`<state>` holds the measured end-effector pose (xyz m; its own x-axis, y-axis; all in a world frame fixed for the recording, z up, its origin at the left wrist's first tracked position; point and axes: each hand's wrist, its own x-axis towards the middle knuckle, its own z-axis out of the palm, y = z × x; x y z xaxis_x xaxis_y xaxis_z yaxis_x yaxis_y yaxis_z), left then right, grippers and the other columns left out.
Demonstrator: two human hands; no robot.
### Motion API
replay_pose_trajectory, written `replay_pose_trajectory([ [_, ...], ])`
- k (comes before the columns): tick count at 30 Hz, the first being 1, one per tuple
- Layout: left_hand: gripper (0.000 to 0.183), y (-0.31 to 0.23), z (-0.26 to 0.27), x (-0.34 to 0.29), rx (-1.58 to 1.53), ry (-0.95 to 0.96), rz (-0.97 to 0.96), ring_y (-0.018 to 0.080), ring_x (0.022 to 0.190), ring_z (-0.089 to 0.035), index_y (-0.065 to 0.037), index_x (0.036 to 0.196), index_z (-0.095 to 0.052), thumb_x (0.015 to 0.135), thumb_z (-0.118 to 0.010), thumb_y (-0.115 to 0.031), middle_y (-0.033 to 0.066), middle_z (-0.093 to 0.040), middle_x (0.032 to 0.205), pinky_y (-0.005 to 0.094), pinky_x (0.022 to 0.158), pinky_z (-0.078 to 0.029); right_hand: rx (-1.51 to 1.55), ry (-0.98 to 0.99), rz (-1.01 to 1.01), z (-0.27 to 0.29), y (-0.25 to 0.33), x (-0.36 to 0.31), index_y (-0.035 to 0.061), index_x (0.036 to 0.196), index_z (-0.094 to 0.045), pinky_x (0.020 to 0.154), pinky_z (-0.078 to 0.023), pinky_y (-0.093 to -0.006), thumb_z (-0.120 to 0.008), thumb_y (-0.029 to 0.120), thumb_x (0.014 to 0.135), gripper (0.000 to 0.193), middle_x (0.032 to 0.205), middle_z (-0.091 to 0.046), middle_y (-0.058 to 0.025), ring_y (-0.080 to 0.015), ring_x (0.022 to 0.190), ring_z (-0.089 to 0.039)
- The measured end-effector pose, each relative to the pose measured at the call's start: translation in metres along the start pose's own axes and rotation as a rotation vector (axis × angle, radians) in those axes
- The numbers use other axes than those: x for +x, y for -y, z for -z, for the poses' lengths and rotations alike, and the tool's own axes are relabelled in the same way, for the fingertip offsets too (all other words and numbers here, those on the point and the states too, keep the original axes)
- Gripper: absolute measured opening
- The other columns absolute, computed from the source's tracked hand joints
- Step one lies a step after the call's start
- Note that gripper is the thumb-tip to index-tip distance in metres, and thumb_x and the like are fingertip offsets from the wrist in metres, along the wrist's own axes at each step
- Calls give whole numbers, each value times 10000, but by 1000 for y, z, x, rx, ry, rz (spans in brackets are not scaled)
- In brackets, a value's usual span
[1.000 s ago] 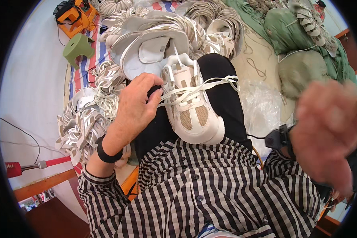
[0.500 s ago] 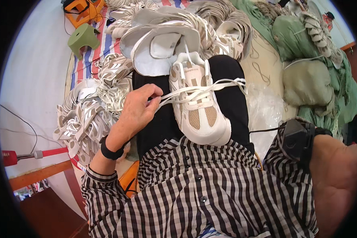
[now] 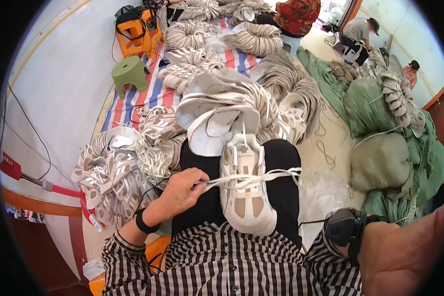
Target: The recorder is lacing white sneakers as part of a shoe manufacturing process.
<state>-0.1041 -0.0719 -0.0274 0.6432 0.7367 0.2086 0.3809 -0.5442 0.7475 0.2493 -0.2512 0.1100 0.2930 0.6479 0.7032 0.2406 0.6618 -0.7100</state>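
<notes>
A white and beige sneaker upper (image 3: pixel 251 211) lies across my black-trousered thighs, toe toward me. Pale laces (image 3: pixel 241 181) run sideways over its throat, with a loose end past its right edge. My left hand (image 3: pixel 185 191), with a black wristband, is closed in a pinch on the laces at the shoe's left side. My right hand (image 3: pixel 404 251) is raised close at the right edge, away from the shoe; its fingers are out of sight. A strapped black device (image 3: pixel 346 232) sits on that wrist. Beyond the shoe, a bundle of nested uppers (image 3: pixel 222 111) touches its heel end.
More bundled uppers (image 3: pixel 111 177) are heaped at left and along the striped sheet (image 3: pixel 133 109). A green stool (image 3: pixel 129 74) and an orange stool (image 3: pixel 138 42) stand far left. Green sacks (image 3: pixel 382 160) and clear plastic (image 3: pixel 323 195) lie right. Other people (image 3: pixel 355 30) sit farther back.
The view has tilted upward, so the shoe and my left hand appear lower and more of the room shows. My left hand keeps its pinch on the laces.
</notes>
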Motion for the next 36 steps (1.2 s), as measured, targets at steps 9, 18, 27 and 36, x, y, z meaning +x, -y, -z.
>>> replay_pose_trajectory([
  [9, 114, 2, -2, -1, -3, 28, 46, 329, 719, -604, -5, 921, -611, 808, -595, -14, 146, -602, 802, 394, 656, -483, 15, 10, 9, 1, -1, 8, -36, 1284, -375, 610, -489, -289, -715, 297, 785, 690, 1064, -623, -155, -188, 718, -599],
  [18, 116, 6, -3, -5, -33, 26, 24, 307, 717, -605, -9, 930, -612, 815, -596, -14, 141, -600, 812, 362, 638, -485, 22, 20, 6, 1, 2, 15, -32, 1245, -421, 616, -493, -293, -711, 252, 780, 617, 1059, -630, -158, -195, 729, -608],
  [27, 119, 11, -7, -6, 7, 11, -36, 317, 774, -593, -23, 923, -605, 804, -598, -14, 136, -596, 820, 392, 672, -472, 27, -2, 13, 2, 0, 17, -28, 1205, -466, 622, -496, -297, -707, 206, 776, 546, 1053, -636, -161, -201, 740, -616],
  [36, 148, 13, -8, -6, 31, 59, -32, 290, 770, -586, -18, 965, -609, 819, -584, -15, 129, -600, 853, 371, 681, -477, 11, 7, 22, 3, -6, 18, -25, 1166, -512, 628, -500, -301, -703, 161, 771, 476, 1048, -642, -163, -208, 752, -624],
])
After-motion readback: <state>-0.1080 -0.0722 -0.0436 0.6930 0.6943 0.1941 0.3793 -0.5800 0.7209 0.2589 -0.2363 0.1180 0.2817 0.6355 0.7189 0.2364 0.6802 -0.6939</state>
